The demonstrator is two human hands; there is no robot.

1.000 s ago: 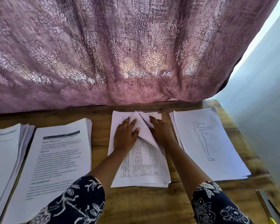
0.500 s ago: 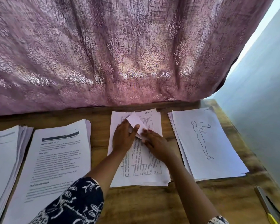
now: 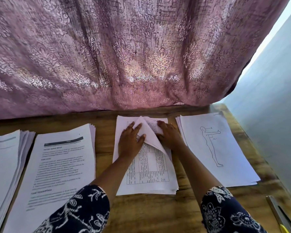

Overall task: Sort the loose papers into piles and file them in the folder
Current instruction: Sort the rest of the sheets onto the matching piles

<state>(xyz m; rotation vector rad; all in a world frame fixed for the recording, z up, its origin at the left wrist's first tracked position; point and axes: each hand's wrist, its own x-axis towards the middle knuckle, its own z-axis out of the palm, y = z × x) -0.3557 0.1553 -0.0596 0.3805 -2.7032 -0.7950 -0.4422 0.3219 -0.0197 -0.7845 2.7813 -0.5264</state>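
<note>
While both hands are working the middle pile (image 3: 149,172) of table-printed pages, the head camera is looking down on a wooden table (image 3: 141,214). The left hand (image 3: 130,143) is lying flat on the pile's left half, fingers straight and a little spread, thumb touching the lower edge of a lifted sheet (image 3: 149,132). That sheet is standing up in a folded peak right between the two hands. Whether the thumb is actually pinching it, I cannot tell. The right hand (image 3: 169,137) is pressing down on the pages just right of the peak, fingers fairly straight with their tips near the pile's far edge and nothing gripped.

Just right of the right hand, a second pile (image 3: 225,162) is showing a line drawing of a standing figure with one arm stretched out. Left of the left hand, a text pile (image 3: 62,165) is lying apart from the middle one. Beyond it, a further stack (image 3: 3,165) is running off the frame's edge.

Past the fingertips, a mauve patterned curtain (image 3: 124,56) is hanging down to the table's far edge. Near the right forearm's dark floral sleeve (image 3: 225,212), a grey and yellow object (image 3: 282,217) is poking into the corner, too cropped to identify.
</note>
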